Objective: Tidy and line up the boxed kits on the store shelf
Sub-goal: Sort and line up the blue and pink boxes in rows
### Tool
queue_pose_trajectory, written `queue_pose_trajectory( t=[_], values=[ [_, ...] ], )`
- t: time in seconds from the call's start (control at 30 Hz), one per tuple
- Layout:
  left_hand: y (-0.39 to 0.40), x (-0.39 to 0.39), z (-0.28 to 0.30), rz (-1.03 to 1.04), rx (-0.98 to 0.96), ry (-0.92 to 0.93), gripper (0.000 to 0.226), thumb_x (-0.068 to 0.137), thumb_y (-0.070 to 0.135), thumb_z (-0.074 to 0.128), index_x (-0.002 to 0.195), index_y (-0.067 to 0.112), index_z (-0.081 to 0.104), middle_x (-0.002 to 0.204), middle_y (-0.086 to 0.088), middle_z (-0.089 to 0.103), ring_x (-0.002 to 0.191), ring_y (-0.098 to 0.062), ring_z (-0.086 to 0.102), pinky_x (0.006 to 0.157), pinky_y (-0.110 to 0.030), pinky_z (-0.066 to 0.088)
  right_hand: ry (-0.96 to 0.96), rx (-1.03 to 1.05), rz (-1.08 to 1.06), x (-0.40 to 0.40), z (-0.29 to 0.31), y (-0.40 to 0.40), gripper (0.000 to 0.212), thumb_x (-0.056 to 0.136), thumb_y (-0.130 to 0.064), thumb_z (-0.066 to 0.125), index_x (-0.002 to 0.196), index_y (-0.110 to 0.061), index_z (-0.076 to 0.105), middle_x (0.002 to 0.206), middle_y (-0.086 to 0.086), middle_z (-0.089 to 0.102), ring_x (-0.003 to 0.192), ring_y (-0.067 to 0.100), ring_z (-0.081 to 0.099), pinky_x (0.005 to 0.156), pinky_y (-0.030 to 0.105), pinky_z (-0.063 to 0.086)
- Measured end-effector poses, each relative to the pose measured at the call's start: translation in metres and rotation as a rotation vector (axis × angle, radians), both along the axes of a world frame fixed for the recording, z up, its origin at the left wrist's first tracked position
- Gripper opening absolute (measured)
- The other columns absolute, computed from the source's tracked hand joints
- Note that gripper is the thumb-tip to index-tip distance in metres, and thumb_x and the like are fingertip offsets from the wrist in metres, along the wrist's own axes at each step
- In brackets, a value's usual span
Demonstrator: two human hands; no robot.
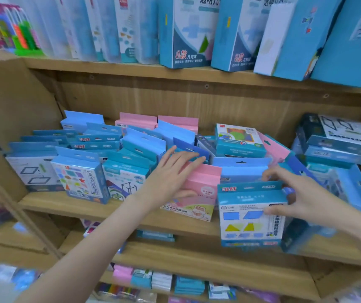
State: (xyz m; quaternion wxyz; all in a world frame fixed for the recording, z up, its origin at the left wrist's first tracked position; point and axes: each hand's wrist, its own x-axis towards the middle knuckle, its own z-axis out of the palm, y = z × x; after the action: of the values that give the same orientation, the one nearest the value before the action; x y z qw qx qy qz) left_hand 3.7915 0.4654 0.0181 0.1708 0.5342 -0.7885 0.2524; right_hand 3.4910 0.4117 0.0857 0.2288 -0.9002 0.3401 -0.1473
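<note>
Cardboard blue kit (251,215) pinched by my right hand (301,200), seems light, stiff; left hand (173,169) flat on pink kit (197,193).

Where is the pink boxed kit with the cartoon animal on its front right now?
Head view, middle shelf's front edge, centre: the pink boxed kit stands under the left hand, beside the blue shapes kit gripped by the right hand.

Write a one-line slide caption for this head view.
Left hand rests on a pink boxed kit while the right hand grips a blue shapes kit at the wooden shelf front.
</note>
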Motion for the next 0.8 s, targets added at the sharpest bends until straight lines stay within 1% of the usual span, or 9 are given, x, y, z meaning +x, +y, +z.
queue_pose_trajectory(
  t=[0.03, 0.1, 0.17, 0.23, 0.4, 0.53, 0.63, 0.7, 0.8],
  values=[
    [0.005, 0.000, 0.000, 0.007, -0.009, 0.032, 0.081, 0.075, 0.057, 0.058, 0.138, 0.014, 0.033, 0.135, -0.009, 0.042, 0.125, -0.025, 0.036, 0.113, -0.046, 0.012, -0.001, -0.007, 0.007, 0.004, -0.005, -0.001, 0.052, 0.055, -0.065, 0.072, 0.091, -0.047, 0.039, 0.094, -0.006, 0.060, 0.076, 0.017, 0.056, 0.064, 0.028, 0.047],
    [0.022, 0.001, 0.002, 0.014, -0.052, 0.162, 0.079, 0.075, 0.047, 0.063, 0.139, 0.015, 0.030, 0.141, -0.007, 0.032, 0.131, -0.026, 0.031, 0.113, -0.045, 0.013, 0.007, -0.029, 0.023, 0.014, -0.013, 0.000, 0.052, 0.062, -0.042, 0.081, 0.090, -0.047, 0.037, 0.092, -0.006, 0.060, 0.076, 0.016, 0.055, 0.065, 0.028, 0.045],
    [0.045, 0.008, 0.005, 0.064, -0.093, 0.339, 0.063, 0.081, 0.034, 0.056, 0.136, 0.015, 0.034, 0.139, -0.005, 0.034, 0.129, -0.024, 0.033, 0.112, -0.039, 0.018, -0.015, -0.027, 0.039, 0.026, -0.016, 0.006, 0.054, 0.066, -0.032, 0.081, 0.090, -0.049, 0.036, 0.099, -0.020, 0.057, 0.080, 0.009, 0.055, 0.062, 0.024, 0.046],
    [0.069, 0.024, 0.003, 0.150, -0.102, 0.432, 0.051, 0.084, 0.029, 0.048, 0.132, 0.014, 0.037, 0.134, -0.003, 0.038, 0.124, -0.022, 0.037, 0.108, -0.033, 0.024, -0.068, -0.018, 0.051, 0.041, -0.018, 0.015, 0.055, 0.065, -0.030, 0.081, 0.091, -0.049, 0.037, 0.105, -0.032, 0.051, 0.086, 0.004, 0.055, 0.060, 0.022, 0.047],
    [0.105, 0.096, -0.017, 0.410, -0.111, 0.602, 0.053, 0.080, 0.002, 0.061, 0.129, 0.007, 0.042, 0.131, -0.014, 0.044, 0.120, -0.026, 0.038, 0.102, -0.046, 0.033, -0.203, 0.027, 0.072, 0.118, -0.016, 0.044, 0.047, 0.068, -0.030, 0.079, 0.090, -0.047, 0.042, 0.088, -0.025, 0.057, 0.081, -0.004, 0.057, 0.062, 0.017, 0.045],
    [0.124, 0.150, -0.019, 0.463, -0.101, 0.668, 0.061, 0.077, -0.011, 0.061, 0.132, 0.002, 0.039, 0.132, -0.019, 0.042, 0.122, -0.028, 0.035, 0.101, -0.050, 0.032, -0.249, 0.071, 0.134, 0.212, -0.021, 0.062, 0.046, 0.072, -0.028, 0.077, 0.097, -0.038, 0.040, 0.098, -0.017, 0.060, 0.079, 0.001, 0.058, 0.070, 0.025, 0.050],
    [0.145, 0.199, -0.024, 0.454, -0.055, 0.654, 0.067, 0.076, 0.002, 0.065, 0.135, 0.005, 0.033, 0.137, -0.019, 0.037, 0.125, -0.033, 0.032, 0.101, -0.053, 0.031, -0.231, 0.048, 0.185, 0.279, -0.027, 0.078, 0.046, 0.077, -0.030, 0.072, 0.109, -0.029, 0.040, 0.111, -0.005, 0.060, 0.082, 0.004, 0.052, 0.063, 0.016, 0.040],
    [0.157, 0.225, -0.031, 0.440, 0.025, 0.692, 0.071, 0.075, 0.027, 0.058, 0.138, 0.013, 0.026, 0.143, -0.016, 0.029, 0.131, -0.031, 0.025, 0.103, -0.046, 0.026, -0.226, -0.016, 0.208, 0.314, -0.033, 0.089, 0.047, 0.081, -0.030, 0.068, 0.118, -0.025, 0.040, 0.120, -0.003, 0.054, 0.092, 0.008, 0.048, 0.071, 0.022, 0.036],
    [0.160, 0.242, -0.048, 0.358, 0.161, 0.714, 0.086, 0.070, 0.047, 0.051, 0.143, 0.031, 0.011, 0.150, 0.000, 0.013, 0.139, -0.008, 0.008, 0.105, -0.039, 0.021, -0.194, -0.135, 0.175, 0.350, -0.050, 0.097, 0.049, 0.085, -0.031, 0.063, 0.126, -0.017, 0.040, 0.122, 0.001, 0.048, 0.113, 0.013, 0.040, 0.087, 0.030, 0.039]
  ],
)
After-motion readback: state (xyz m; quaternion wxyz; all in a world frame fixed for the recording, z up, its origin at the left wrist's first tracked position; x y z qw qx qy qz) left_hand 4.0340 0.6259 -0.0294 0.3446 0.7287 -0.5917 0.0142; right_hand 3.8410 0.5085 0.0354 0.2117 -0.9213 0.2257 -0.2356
